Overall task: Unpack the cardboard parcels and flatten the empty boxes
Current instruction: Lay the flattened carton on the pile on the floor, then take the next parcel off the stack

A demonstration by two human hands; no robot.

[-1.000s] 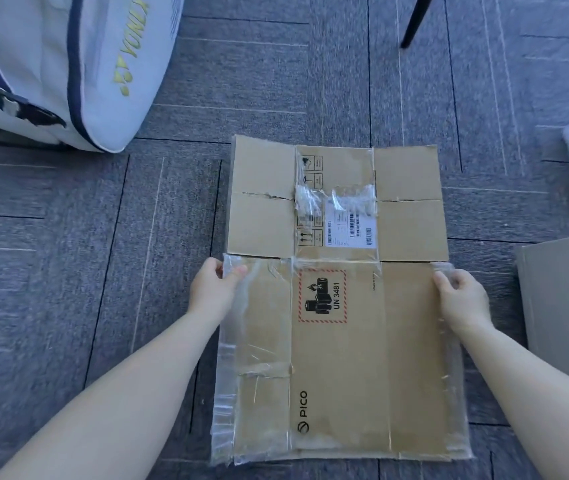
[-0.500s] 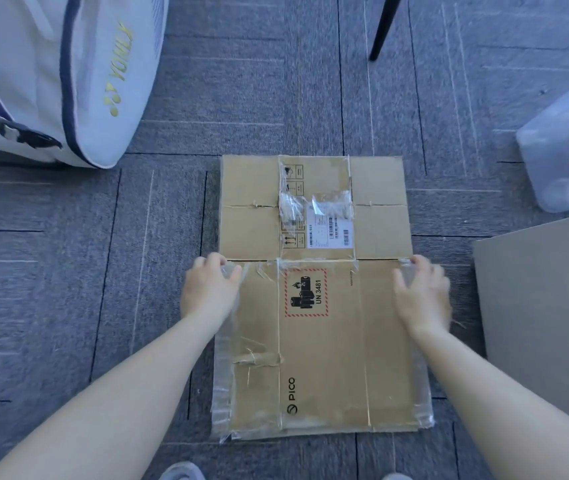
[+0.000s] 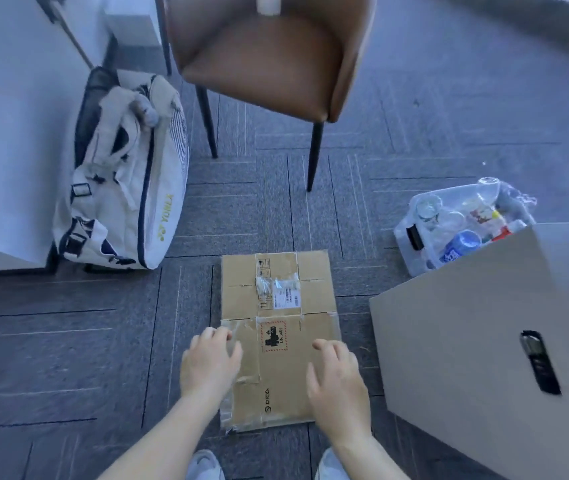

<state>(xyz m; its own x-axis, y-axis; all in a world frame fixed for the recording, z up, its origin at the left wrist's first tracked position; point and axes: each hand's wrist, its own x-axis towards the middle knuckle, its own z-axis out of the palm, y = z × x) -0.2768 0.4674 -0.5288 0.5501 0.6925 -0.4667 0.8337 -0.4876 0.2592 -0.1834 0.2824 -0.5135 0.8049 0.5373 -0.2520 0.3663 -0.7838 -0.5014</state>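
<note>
Flattened cardboard box (image 3: 277,337) lies flat on grey carpet (image 3: 68,341), clear tape over near half; red-bordered UN 3481 label (image 3: 274,337) and white shipping label on top. Left hand (image 3: 211,362) over its left edge, right hand (image 3: 336,379) over its right, fingers spread and relaxed, gripping nothing. Grey box (image 3: 483,341) right; Yonex bag (image 3: 127,188) far left; brown chair (image 3: 269,53) beyond.

An office-like room, or perhaps a home study; the floor is grey carpet tiles (image 3: 68,341) laid in a squared pattern, the kind common in workplaces; a brown leather armchair (image 3: 269,57) on thin black legs stands on them; left of the chair a white Yonex sports bag (image 3: 130,188) leans against a white cabinet (image 3: 6,133); right of it sits a clear plastic bin (image 3: 449,230) of bottles.
</note>
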